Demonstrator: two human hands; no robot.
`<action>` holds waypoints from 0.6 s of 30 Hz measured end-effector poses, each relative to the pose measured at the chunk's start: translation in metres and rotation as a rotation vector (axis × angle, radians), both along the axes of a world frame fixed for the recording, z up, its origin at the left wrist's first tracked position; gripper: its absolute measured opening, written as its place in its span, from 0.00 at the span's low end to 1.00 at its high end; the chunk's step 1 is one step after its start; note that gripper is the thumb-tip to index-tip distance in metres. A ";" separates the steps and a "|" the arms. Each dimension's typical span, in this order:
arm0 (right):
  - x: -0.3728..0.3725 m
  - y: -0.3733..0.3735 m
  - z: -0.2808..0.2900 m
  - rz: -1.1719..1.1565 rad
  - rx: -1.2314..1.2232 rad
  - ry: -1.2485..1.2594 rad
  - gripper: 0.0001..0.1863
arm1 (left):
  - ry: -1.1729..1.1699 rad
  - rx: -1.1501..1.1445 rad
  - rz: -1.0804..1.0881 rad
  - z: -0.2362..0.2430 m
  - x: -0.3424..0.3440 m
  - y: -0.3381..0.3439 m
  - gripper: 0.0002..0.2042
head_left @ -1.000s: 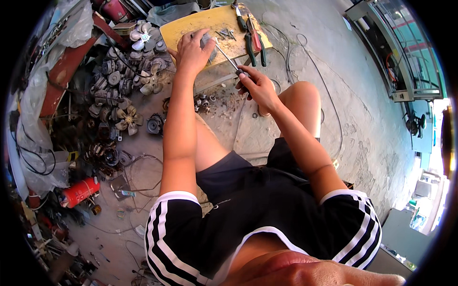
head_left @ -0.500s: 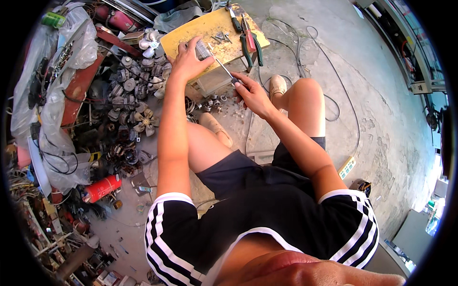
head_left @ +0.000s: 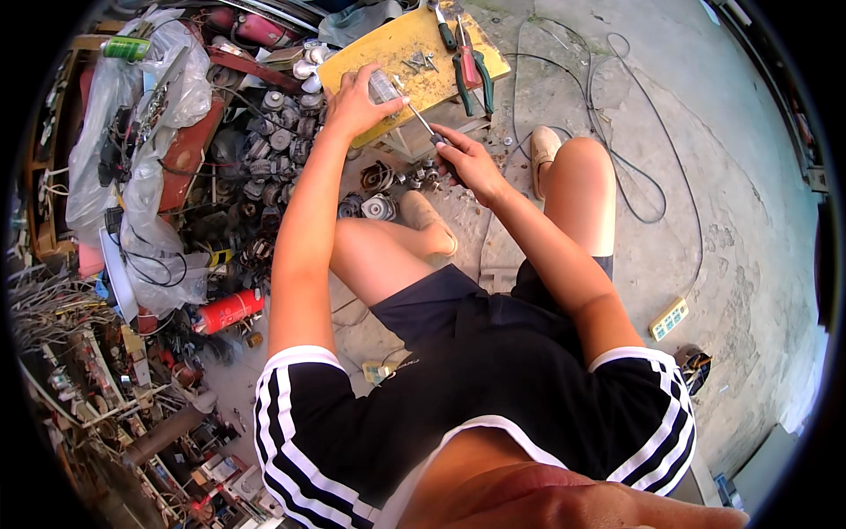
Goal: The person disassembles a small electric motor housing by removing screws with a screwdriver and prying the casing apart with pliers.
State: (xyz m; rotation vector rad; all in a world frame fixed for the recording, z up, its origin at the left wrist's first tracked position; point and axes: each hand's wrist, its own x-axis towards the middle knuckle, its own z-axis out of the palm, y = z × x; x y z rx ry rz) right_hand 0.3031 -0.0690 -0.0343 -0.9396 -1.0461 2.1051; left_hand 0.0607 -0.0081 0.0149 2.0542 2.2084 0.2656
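My left hand (head_left: 359, 106) is closed around a small, pale, boxy part (head_left: 382, 85) held on the yellow bench top (head_left: 352, 66); what kind of part it is I cannot make out. In my right hand (head_left: 470, 162) is the dark handle of a screwdriver (head_left: 424, 122). Its thin metal shaft points up and left, the tip reaching the part beside my left thumb. Several screws (head_left: 421, 63) lie loose on the bench just beyond. Pliers with green handles (head_left: 473, 84), a red-handled tool (head_left: 468, 65) and a black-handled ratchet (head_left: 442, 26) rest along the right side.
Piled small motors (head_left: 273, 132) crowd the floor left of the bench. A red cylinder (head_left: 229, 311), plastic sheeting (head_left: 163, 220) and scrap fill the far left. Black cables (head_left: 608, 132) loop over the concrete to the right, near a power strip (head_left: 669, 319).
The view has shifted, so the bench and floor sit a little further right. Both hands keep their holds, with the screwdriver still against the part.
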 end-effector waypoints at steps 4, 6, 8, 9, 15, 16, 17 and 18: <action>0.003 0.005 0.001 -0.002 -0.225 0.204 0.26 | -0.007 0.051 0.048 -0.004 0.007 0.000 0.44; 0.004 0.008 0.002 0.004 -0.251 0.253 0.26 | -0.092 0.049 0.068 -0.003 0.009 -0.001 0.43; 0.006 0.012 0.003 0.029 -0.261 0.278 0.26 | -0.148 0.057 0.087 -0.001 0.011 -0.003 0.42; 0.008 0.015 0.005 0.051 -0.258 0.279 0.26 | -0.161 0.067 0.096 -0.001 0.011 -0.005 0.42; 0.015 0.032 0.005 0.129 -0.125 0.143 0.24 | -0.137 0.126 0.110 -0.002 0.011 -0.008 0.41; 0.014 0.032 0.004 0.127 -0.090 0.108 0.24 | -0.140 0.141 0.121 -0.003 0.012 -0.008 0.41; 0.013 0.033 0.003 0.124 -0.055 0.073 0.24 | -0.147 0.154 0.137 -0.004 0.013 -0.008 0.40; 0.012 0.034 0.002 0.121 -0.021 0.038 0.24 | -0.154 0.166 0.153 -0.005 0.014 -0.008 0.39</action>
